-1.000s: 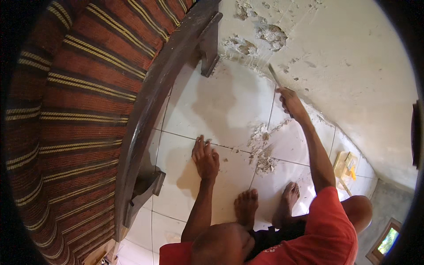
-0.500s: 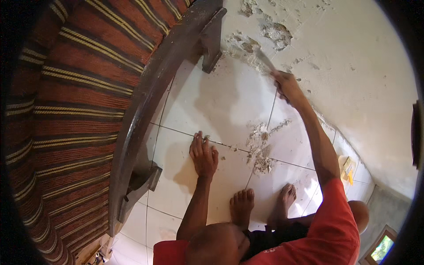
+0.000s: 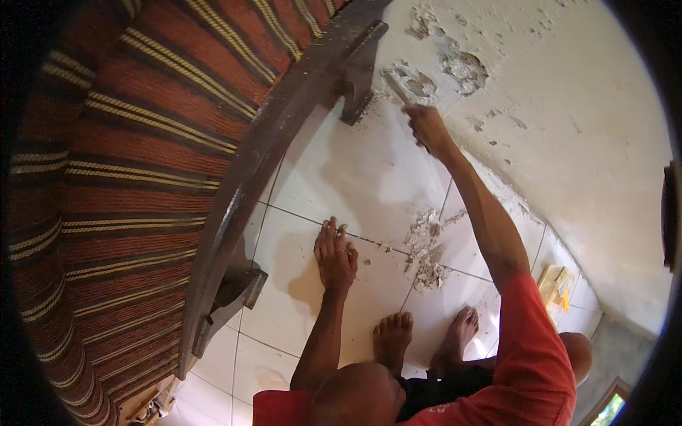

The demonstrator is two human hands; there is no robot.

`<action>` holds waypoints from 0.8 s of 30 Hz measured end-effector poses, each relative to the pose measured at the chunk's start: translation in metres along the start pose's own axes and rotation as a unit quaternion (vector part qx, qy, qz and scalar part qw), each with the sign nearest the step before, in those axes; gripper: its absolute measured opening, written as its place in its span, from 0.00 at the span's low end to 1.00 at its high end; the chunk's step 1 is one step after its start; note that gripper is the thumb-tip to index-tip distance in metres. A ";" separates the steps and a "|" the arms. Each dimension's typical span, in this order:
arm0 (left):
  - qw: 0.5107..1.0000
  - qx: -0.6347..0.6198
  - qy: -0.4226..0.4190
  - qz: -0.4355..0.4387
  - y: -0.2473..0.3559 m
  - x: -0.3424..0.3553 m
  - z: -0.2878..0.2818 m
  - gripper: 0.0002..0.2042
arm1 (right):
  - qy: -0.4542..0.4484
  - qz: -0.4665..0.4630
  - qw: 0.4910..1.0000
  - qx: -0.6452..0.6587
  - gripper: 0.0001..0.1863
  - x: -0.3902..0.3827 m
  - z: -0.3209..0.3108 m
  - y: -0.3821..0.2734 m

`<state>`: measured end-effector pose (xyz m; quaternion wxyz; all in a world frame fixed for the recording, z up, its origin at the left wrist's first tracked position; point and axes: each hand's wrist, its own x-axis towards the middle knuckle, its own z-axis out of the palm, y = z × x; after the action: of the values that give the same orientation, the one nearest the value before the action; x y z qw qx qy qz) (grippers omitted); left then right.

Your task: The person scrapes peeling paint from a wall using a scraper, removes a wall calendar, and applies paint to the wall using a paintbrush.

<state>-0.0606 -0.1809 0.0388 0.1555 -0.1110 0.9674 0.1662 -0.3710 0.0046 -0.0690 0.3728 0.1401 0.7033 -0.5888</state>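
My right hand (image 3: 430,133) is closed around the handle of a scraper (image 3: 398,89) with a thin, flat blade. The blade reaches the low part of the pale wall (image 3: 568,170), at the left edge of a chipped patch (image 3: 419,83) with rough grey filling showing. A larger broken hollow (image 3: 465,72) in the plaster lies just right of it. On the white floor tiles (image 3: 355,153), my left hand (image 3: 336,257) rests palm down with its fingers stretched out, holding nothing. Between my hands and feet lies a heap of plaster crumbs (image 3: 428,248).
To the left stands a dark wooden frame (image 3: 234,177) with feet, bearing red-brown striped fabric (image 3: 142,149). My bare feet (image 3: 393,337) are on the tiles. Near the wall's base at right sits a pale tray-like thing (image 3: 553,284) with something yellow on it.
My right hand and the scraper have moved left along the bottom of the wall, to the left side of the chipped patch. The whole view has shifted slightly; my left hand stays on the floor.
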 end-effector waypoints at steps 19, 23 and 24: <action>1.000 -0.019 0.016 -0.011 -0.014 0.006 -0.004 0.21 | -0.010 0.029 0.997 -0.075 0.18 0.028 0.037 -0.030; 1.000 -0.003 0.009 -0.013 -0.026 -0.003 -0.011 0.22 | 0.005 0.032 0.997 -0.071 0.25 -0.014 0.023 -0.007; 1.000 -0.006 0.027 0.005 -0.021 0.002 -0.009 0.22 | 0.024 0.007 0.998 -0.059 0.22 -0.007 0.013 -0.013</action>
<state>-0.0594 -0.2034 0.0402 0.1282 -0.1111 0.9707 0.1700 -0.3698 -0.0092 -0.0548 0.3678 0.1371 0.7443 -0.5403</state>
